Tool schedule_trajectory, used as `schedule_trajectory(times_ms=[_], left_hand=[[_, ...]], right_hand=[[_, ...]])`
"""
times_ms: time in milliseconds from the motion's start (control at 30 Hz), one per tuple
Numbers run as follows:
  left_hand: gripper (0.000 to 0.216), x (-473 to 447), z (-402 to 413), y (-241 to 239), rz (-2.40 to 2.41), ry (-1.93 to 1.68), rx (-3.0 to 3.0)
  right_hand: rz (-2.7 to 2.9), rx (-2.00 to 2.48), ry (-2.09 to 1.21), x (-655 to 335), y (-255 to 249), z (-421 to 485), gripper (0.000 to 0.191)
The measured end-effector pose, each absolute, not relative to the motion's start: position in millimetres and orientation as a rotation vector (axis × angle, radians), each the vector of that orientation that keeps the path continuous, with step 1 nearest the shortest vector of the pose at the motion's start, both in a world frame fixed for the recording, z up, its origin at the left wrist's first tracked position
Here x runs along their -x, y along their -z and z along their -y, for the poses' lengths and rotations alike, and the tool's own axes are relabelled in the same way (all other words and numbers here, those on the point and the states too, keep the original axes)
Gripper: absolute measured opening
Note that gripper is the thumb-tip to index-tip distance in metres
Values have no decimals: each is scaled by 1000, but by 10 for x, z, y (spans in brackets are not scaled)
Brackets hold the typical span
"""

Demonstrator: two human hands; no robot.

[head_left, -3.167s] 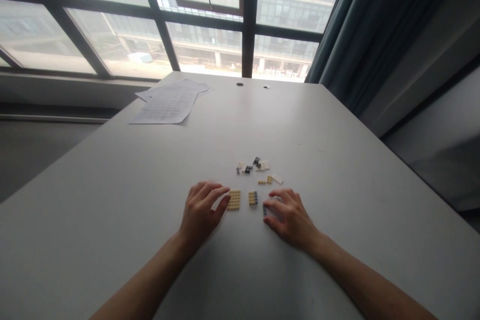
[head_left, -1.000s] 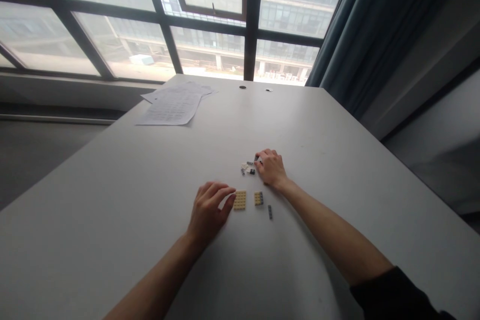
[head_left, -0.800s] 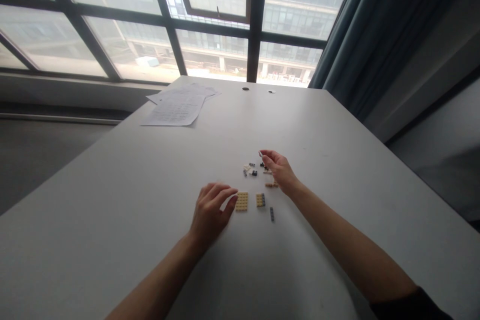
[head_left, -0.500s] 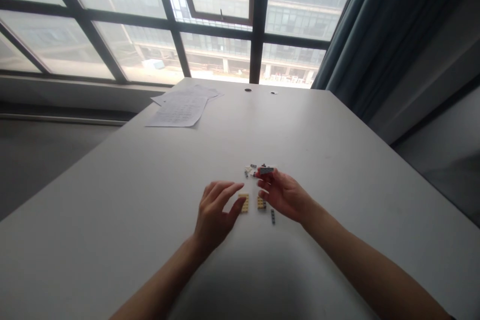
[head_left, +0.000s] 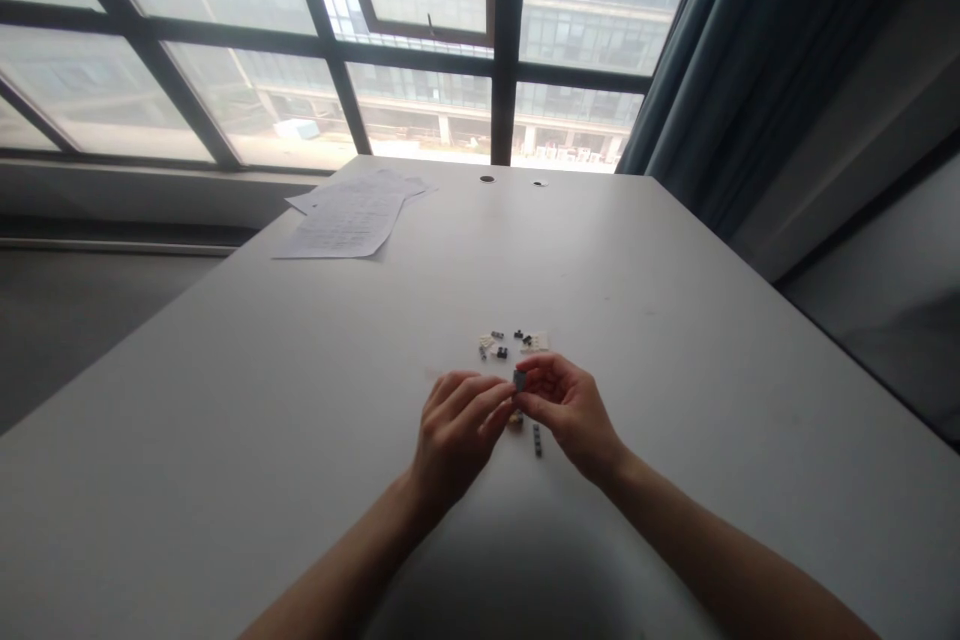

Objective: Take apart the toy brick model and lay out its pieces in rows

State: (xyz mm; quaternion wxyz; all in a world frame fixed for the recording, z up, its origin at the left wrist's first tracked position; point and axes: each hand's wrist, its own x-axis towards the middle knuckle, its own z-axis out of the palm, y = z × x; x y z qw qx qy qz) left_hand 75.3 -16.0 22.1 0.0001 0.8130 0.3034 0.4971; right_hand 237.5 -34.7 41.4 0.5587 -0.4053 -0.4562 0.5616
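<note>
My left hand (head_left: 456, 430) and my right hand (head_left: 564, 407) meet above the white table (head_left: 300, 400), fingertips together. Between them sits a small grey brick (head_left: 519, 380), pinched by my right thumb and fingers, with my left fingertips touching it. Under the hands part of a tan plate (head_left: 516, 418) shows; the larger tan plate is hidden. A thin dark grey brick (head_left: 537, 440) lies on the table just below my right hand. A scatter of small tan, white and dark bricks (head_left: 512, 342) lies just beyond the hands.
Printed paper sheets (head_left: 346, 216) lie at the far left of the table. Two round cable holes (head_left: 511, 181) sit near the far edge, below a large window. A dark curtain (head_left: 720, 60) hangs at the right.
My right hand picked a grey brick from the far scatter and brought it back toward me. My left hand lifted from beside the tan plate and met it.
</note>
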Motion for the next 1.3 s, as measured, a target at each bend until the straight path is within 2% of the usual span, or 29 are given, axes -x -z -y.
schedule_trajectory(times_ms=[133, 267, 433, 567, 667, 800, 1067, 1300], left_hand=[[33, -731, 137, -215, -1017, -1519, -2550], [30, -728, 121, -237, -999, -1407, -2612], [22, -718, 124, -237, -1001, -1407, -2594], [29, -687, 91, -234, -977, -1472, -2497], [31, -677, 65, -223, -923, -1484, -2449], [27, -677, 62, -206, -879, -1467, -2476], [27, -663, 68, -181, -855, -1455, -2508], [29, -645, 40, -198, -876, -1440, -2583]], right_hand=[[1226, 1046, -1217, -2380, -373, 357, 25], [1312, 1132, -1130, -2378, -347, 369, 27], [1171, 1054, -1368, -2408, -337, 331, 33], [1115, 923, -1616, -2413, -312, 315, 16], [1037, 849, -1695, -2374, -254, 330, 25], [909, 818, -1758, -2315, -198, 359, 23], [960, 973, -1517, -2260, -173, 386, 22], [1233, 1100, -1221, -2284, -161, 407, 17]])
